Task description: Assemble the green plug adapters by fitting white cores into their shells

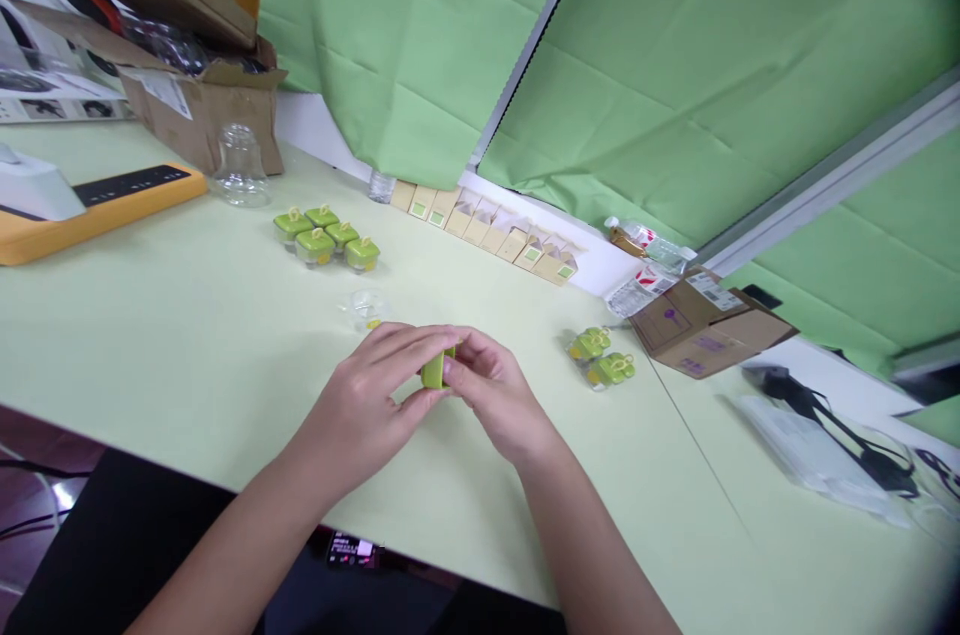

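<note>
Below the near edge of the bench (pixel 187 365), a lit phone (pixel 351 549) shows between your forearms. Just above the bench top, your two hands meet at a small green piece (pixel 433 373), which sits between them. Your left hand (pixel 367 395) holds it from the left, its fingers reaching over the top and its thumb underneath. Your right hand (pixel 499 395) pinches it from the other side, the thumb pressed on it and the fingers curled, their tips partly hidden

Just beyond your left hand, a clear plastic piece (pixel 365 305) lies on the bench with a bit of yellow at it. Off to the right, near a cardboard box (pixel 705 320), stands a small cluster of green-lidded cups (pixel 611 370). Farther out on the left you have five more green-topped cups (pixel 315 243), grouped close together, each with a pale loop on top. Behind these come an orange power strip (pixel 112 205) and a clear jar (pixel 240 165). At the back, a row of little cardboard houses (pixel 487 227) lines the wall under green curtains (pixel 420 45)
</note>
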Demonstrator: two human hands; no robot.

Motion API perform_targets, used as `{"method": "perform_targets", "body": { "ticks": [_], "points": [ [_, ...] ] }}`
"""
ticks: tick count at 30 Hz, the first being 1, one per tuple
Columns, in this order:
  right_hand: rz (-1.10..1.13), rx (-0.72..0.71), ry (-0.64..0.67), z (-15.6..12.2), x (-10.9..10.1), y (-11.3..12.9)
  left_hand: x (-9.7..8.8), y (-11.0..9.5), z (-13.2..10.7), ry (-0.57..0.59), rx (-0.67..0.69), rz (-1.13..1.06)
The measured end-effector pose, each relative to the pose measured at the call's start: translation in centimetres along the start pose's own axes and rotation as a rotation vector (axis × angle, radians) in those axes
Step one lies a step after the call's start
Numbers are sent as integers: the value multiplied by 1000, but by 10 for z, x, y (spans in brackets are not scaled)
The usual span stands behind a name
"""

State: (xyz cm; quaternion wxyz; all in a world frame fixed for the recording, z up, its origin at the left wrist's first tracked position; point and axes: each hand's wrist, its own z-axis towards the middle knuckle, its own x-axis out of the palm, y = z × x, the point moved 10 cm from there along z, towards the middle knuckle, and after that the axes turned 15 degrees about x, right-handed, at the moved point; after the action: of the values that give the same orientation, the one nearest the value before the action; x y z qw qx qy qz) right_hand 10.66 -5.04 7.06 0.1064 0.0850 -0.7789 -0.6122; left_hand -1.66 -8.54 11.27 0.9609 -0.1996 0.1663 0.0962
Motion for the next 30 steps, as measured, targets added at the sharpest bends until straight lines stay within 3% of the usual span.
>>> {"method": "perform_targets", "body": {
  "ticks": [3, 10, 18, 23, 30],
  "points": [
    [10, -4, 112, -3, 11, 3, 2, 0, 0, 6, 1, -30],
    [106, 79, 78, -3, 3, -3, -3, 5, -1, -13, -84, -78],
    [225, 63, 73, -3, 0, -3, 0, 25, -11, -57, -358, -374],
    [202, 93, 106, -4, 7, -6, 15, 33, -15, 53, -461, -522],
    [172, 60, 121, -9, 7, 0, 10, 34, -12, 44, -471, -419]
  ]
}}
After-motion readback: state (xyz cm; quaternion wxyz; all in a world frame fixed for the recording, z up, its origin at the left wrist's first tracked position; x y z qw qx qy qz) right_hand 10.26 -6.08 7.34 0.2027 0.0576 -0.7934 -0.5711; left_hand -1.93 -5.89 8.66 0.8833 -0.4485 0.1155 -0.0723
